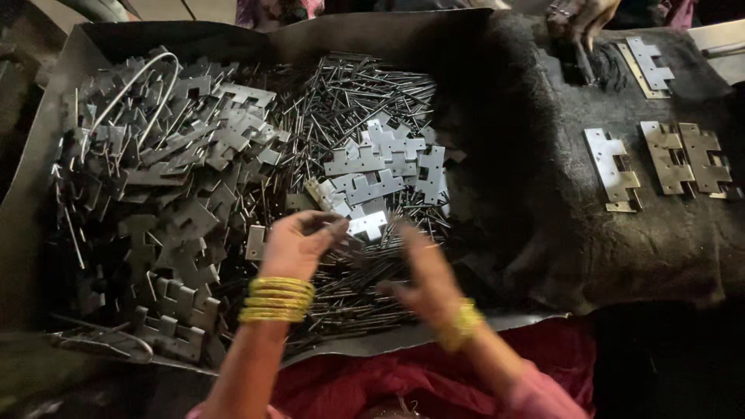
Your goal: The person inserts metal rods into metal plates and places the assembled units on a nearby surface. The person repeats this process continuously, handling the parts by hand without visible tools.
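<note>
We wear stacked gold bangles [277, 299] above our left hand [299, 242], a gold bracelet [460, 324] by our right hand [425, 271], pink sleeves [543, 392], red garment [434, 380].

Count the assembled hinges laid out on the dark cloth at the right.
4. One lies at the top near another person's hand; three sit in a row below: left, middle, right. More may be hidden beyond the frame edge.

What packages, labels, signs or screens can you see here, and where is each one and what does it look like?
None in view: no package, label, sign or screen. Only loose metal hinge plates and thin pins heaped in a grey sheet-metal tray, a few assembled hinges on dark cloth, and the left hand and right hand over the pins.
</note>
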